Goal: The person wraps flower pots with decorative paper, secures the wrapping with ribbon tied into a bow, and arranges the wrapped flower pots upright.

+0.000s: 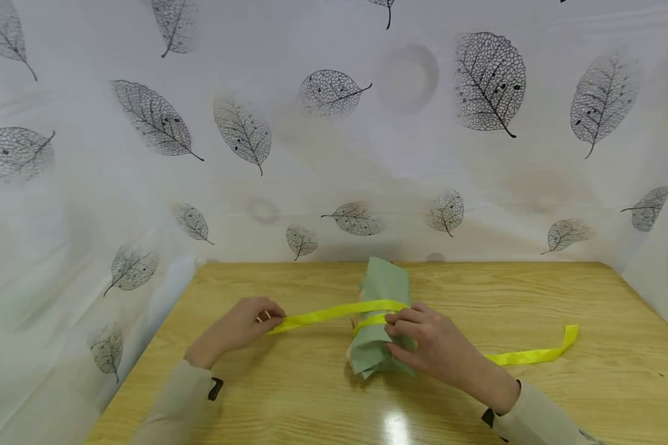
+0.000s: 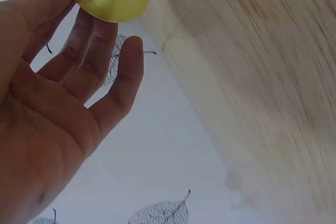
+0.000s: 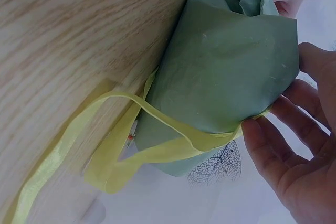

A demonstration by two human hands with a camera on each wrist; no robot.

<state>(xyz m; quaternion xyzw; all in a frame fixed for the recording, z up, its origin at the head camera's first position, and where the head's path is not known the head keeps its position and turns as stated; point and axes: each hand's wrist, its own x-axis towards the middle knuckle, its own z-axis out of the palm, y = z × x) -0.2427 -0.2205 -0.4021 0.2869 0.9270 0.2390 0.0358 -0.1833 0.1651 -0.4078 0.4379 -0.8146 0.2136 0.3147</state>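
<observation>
A bundle wrapped in pale green paper [image 1: 386, 284] lies on the wooden table, its near end crumpled and folded. Yellow ribbon [image 1: 334, 313] passes around its middle, and one length stretches out to the left. My left hand [image 1: 245, 327] pinches that length near its end between thumb and fingertips; in the left wrist view the ribbon [image 2: 113, 3] curves away from the fingertips. At the bundle's right side, my right hand [image 1: 434, 343] grips the ribbon against the paper with curled fingers. The right wrist view shows fingertips [image 3: 252, 129] on the ribbon [image 3: 205, 141] at the paper's edge.
The other ribbon tail [image 1: 534, 356] lies on the table [image 1: 607, 408] to the right, its end turned up. A white sheet [image 1: 356, 148] printed with dark leaves hangs behind the table and along its left side. Dark bands [image 1: 215, 389] show at both sleeves.
</observation>
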